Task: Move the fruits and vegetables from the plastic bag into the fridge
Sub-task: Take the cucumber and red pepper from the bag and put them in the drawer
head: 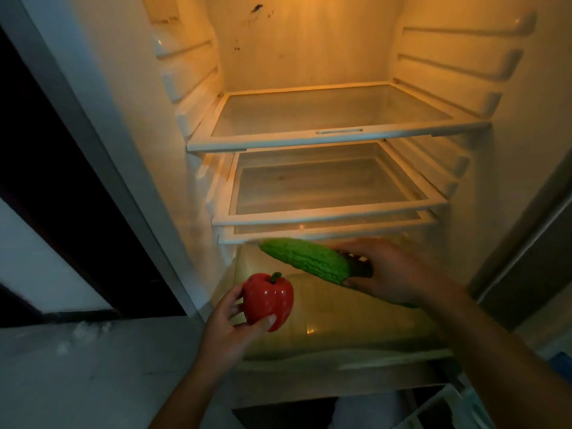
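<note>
**Two vegetables held at the open fridge, not yet set down**

The fridge (pixel 309 57) stands open and is lit from within. A red pepper (pixel 267 297) is gripped in the left hand (pixel 227 323), with fingers and thumb curled round its lower half and its stalk pointing up. A green bitter gourd (pixel 309 261) is clasped by the right hand (pixel 393 270) and held at a slant, its far tip just below the front edge of the lower shelf (pixel 325 213). The hands are kept apart, each closed on its own vegetable, in front of the bottom compartment. Nothing is seen on the upper shelf (pixel 309 139) or on the lower one. The plastic bag is not in view.

The step in hand is judged to be the placing, since both items are at the mouth of the fridge and neither rests on anything. The pale surface (pixel 340 320) beneath the hands is dimly lit. It may be a drawer lid or the compartment floor, but this cannot be told for certain.

For the next move a resting place must be chosen. The gourd would best be laid flat so that it cannot roll, and the pepper set on its base. Each grip should be loosened only once the weight is borne.
</note>
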Available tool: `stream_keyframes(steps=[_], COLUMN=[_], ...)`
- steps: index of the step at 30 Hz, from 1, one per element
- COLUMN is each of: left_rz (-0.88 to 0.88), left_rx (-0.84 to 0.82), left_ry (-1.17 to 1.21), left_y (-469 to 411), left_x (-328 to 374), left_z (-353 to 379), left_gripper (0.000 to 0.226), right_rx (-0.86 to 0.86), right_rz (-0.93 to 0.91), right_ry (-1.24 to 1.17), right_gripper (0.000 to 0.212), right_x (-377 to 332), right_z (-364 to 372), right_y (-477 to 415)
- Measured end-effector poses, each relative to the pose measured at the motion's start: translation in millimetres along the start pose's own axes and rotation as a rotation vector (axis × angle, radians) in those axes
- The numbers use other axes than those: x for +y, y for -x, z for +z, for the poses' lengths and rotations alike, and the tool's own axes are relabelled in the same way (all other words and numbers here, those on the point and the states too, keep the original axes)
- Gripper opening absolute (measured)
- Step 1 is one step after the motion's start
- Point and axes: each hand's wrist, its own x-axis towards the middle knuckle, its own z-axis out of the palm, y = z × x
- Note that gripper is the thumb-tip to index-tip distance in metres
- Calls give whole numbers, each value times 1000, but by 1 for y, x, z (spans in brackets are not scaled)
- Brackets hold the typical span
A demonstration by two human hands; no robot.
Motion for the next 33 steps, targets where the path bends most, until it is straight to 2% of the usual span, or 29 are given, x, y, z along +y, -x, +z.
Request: stream_keyframes(steps=[7,12,16,18,20,24,28,31,33], left_rz=[-11,-28,-65,-29,-5,8,3,105,186], left_rx=[119,77,-27,-75,-148,-312,-368,-481,-515], left_ry=[-32,-75,-75,-128,-196,-256,-282,-517,-651], left_y=[6,-14,-27,-34,-40,-51,-62,-74,-89], left_x=[-19,-29,-31,-30,-27,-20,-14,-11,-14], left_z=[10,26,43,51,61,89,118,122,118], left_gripper=[76,76,74,72,72,75,85,93,86], right_rx=[-194,-266,-130,-137,-171,-124,-7,108,161], right_rz=[145,292,439,448,426,439,494,610,676], right_ry=[-28,-103,-316,-443,-542,-725,-785,-801,-752], right_gripper=[58,49,44,42,48,60,56,54,59], right_x=[50,76,83,78,68,57,65,81,89], right_z=[63,82,79,77,76,78,76,72,69], right_y=[-1,-3,2,6,9,14,23,34,43])
